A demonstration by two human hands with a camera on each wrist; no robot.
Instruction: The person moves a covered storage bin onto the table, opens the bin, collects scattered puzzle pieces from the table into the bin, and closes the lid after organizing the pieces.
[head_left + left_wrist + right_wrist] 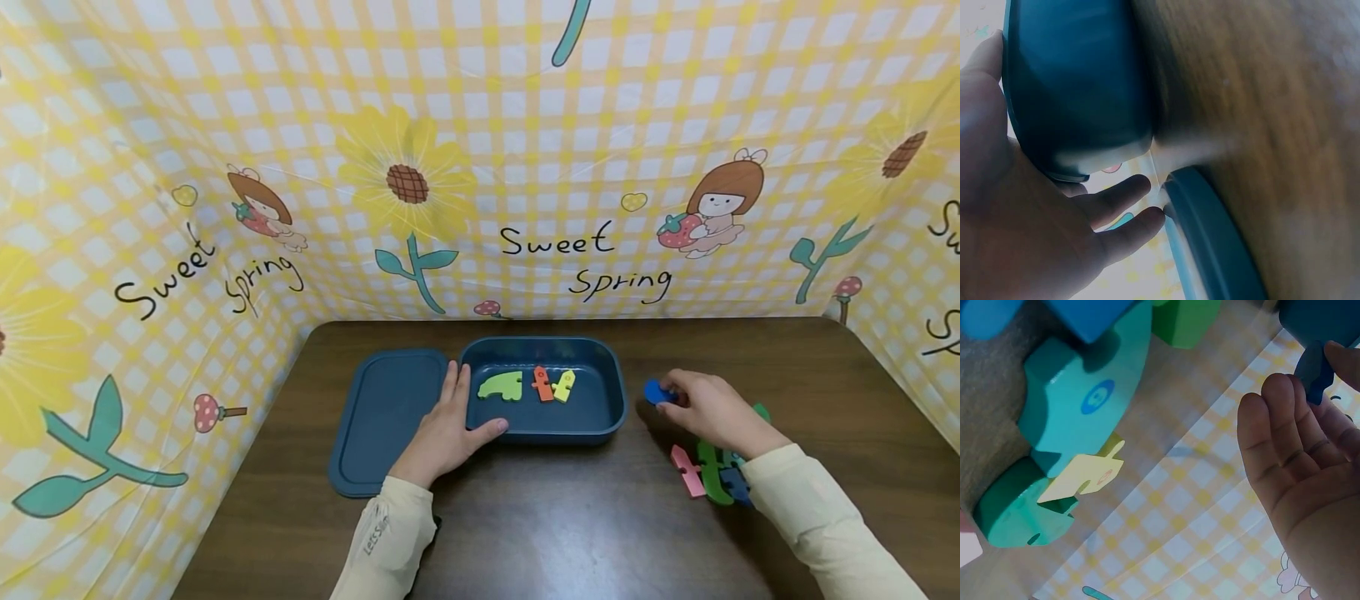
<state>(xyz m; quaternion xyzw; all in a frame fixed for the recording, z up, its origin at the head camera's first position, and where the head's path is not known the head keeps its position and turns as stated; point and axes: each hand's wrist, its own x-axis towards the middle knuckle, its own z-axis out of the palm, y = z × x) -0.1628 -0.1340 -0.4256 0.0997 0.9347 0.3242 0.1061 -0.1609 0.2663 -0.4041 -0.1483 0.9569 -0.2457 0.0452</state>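
My right hand (712, 410) pinches a blue puzzle piece (656, 392) between thumb and fingers, just right of the dark blue box (543, 435). In the right wrist view that piece (1314, 372) shows a notched edge. My left hand (442, 437) rests against the box's left side, fingers extended along it and thumb at the front rim. Inside the box lie a light green piece (502, 385), an orange-red piece (542, 384) and a yellow piece (564, 386).
Left of the box lies its flat lid (390, 425). Under my right forearm several loose pieces sit in a cluster, among them a pink one (687, 472), a green one (712, 477), a teal one (1091, 394) and a pale yellow one (1085, 478). Checkered cloth (480, 283) surrounds the table.
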